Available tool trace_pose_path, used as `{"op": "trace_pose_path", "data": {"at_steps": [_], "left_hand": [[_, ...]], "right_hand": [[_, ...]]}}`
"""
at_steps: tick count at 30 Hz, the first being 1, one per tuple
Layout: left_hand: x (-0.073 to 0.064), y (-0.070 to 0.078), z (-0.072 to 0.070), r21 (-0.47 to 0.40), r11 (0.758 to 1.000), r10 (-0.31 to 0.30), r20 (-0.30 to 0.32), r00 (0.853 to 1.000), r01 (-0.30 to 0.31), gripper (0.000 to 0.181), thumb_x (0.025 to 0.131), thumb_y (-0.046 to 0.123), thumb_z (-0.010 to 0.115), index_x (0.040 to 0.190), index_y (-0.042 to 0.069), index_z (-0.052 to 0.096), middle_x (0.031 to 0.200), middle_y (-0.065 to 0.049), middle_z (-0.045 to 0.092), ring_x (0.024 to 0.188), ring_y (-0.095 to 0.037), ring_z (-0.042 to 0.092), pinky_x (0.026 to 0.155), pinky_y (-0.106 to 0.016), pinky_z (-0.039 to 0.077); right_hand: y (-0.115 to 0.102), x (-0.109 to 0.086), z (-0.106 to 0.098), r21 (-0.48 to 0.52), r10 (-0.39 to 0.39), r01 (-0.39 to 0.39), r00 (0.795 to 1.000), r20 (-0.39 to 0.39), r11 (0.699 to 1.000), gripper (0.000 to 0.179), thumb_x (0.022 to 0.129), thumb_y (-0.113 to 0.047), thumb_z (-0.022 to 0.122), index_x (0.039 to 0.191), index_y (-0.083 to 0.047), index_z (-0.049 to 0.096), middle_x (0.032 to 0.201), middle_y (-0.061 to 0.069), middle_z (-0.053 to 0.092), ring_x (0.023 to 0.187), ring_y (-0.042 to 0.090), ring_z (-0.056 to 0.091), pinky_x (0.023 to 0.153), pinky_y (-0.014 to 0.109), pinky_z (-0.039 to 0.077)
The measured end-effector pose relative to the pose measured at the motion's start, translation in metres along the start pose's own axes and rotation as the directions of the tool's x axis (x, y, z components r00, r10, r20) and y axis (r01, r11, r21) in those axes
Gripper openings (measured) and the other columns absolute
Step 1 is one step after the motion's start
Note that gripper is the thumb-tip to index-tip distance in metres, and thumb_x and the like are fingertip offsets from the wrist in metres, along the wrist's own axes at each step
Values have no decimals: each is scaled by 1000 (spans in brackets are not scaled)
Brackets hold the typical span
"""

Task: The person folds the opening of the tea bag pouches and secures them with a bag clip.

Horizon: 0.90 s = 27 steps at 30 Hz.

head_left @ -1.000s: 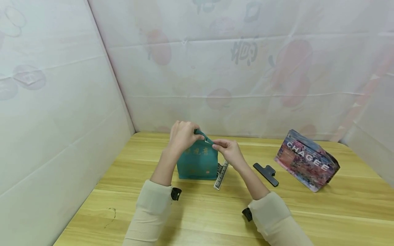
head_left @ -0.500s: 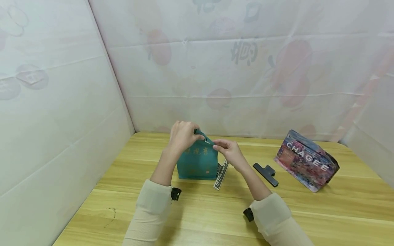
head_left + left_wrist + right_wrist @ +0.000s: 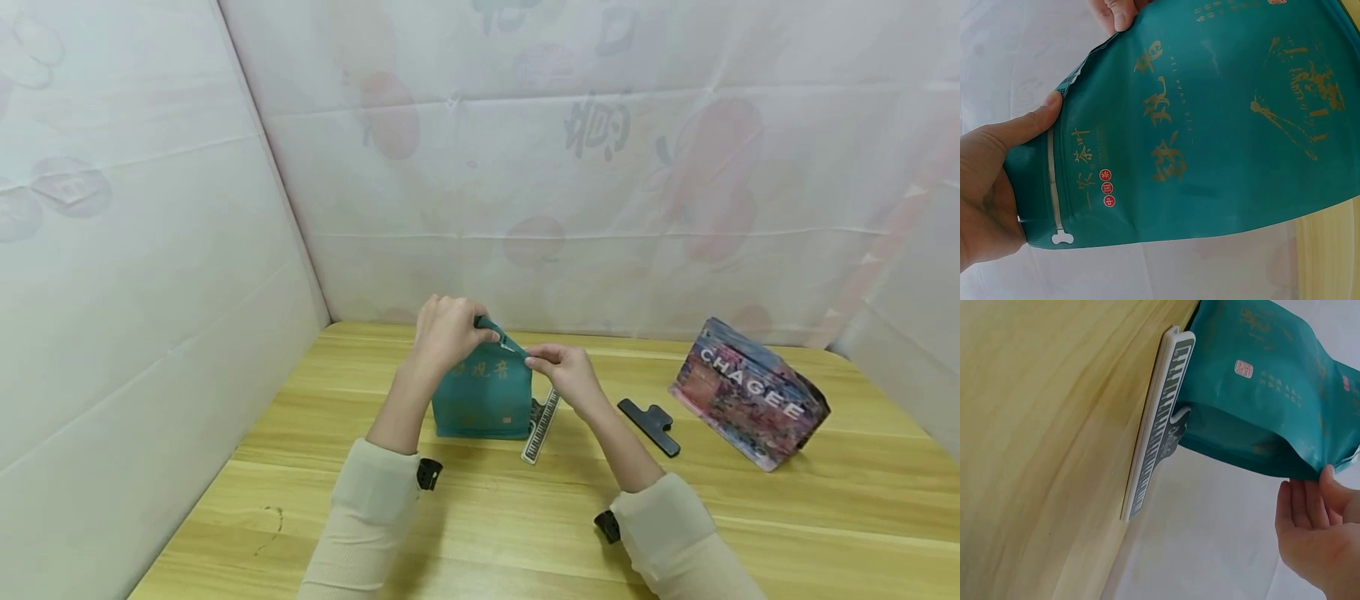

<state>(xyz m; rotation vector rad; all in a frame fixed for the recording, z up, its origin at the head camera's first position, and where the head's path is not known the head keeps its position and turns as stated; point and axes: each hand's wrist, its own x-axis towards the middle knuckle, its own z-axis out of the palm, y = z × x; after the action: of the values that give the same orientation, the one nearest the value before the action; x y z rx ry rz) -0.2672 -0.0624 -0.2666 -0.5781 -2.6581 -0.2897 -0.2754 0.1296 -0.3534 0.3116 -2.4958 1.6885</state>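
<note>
A teal tea bag with gold lettering stands upright on the table. My left hand grips its top edge at the left; in the left wrist view the thumb lies on the front by a pale strip with a bone-shaped end. Between thumb and fingers my right hand pinches the bag's top right corner, also seen in the right wrist view, where the hand holds the edge. Just right of the bag's base lies a clip with a piano-key pattern, its handle partly behind the bag.
A black clip lies on the wooden table to the right. Beyond it a colourful CHAGEE bag leans at an angle. Pale printed cloth hangs behind the table and along its sides.
My right hand has shifted slightly right and down along with the pinched corner of the bag's top edge. The left hand keeps its grip nearly in place. The clips and CHAGEE bag stay put.
</note>
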Motion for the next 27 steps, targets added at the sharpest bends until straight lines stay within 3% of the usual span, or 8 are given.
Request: {"op": "trace_pose_path", "data": {"at_steps": [6,10,17,22,27], "left_hand": [[1,0,0,3,1000,-4,1,1000,4,24,77,38,73,90,18,75,69,4,66,48,-11,43,57,-26,31],[2,0,1,0,1000,-4,1,1000,4,24,77,38,73,90,18,75,70,4,66,49,-11,43,58,-26,32],[2,1,2,-6,1000,-2,4,1000,2,24,77,39,72,91,19,75,70,4,66,49,-11,44,57,-26,33],[2,1,1,-10,1000,-8,4,1000,8,24,76,39,73,90,19,75,70,4,66,48,-12,42,56,-26,31],[3,0,1,-17,1000,-15,-1,1000,15,23,76,39,73,88,20,75,64,4,64,46,-13,37,54,-26,27]], "right_hand": [[-1,2,0,-36,-12,11,1000,-7,999,18,88,-10,63,101,1,69,94,11,68,92,25,62,84,42,44],[2,3,-8,-31,-49,52,994,103,998,24,91,-13,60,108,2,65,102,13,65,98,27,59,86,42,44],[3,4,-29,-138,-144,189,949,281,972,27,95,-9,52,119,3,58,115,18,58,106,32,55,86,42,44],[8,5,-34,-351,-107,239,928,356,905,24,94,-2,49,115,2,58,114,18,58,107,36,53,86,45,43],[18,7,-29,-538,-61,332,886,459,775,25,88,-4,60,111,3,60,111,17,59,107,37,52,86,47,42]]}}
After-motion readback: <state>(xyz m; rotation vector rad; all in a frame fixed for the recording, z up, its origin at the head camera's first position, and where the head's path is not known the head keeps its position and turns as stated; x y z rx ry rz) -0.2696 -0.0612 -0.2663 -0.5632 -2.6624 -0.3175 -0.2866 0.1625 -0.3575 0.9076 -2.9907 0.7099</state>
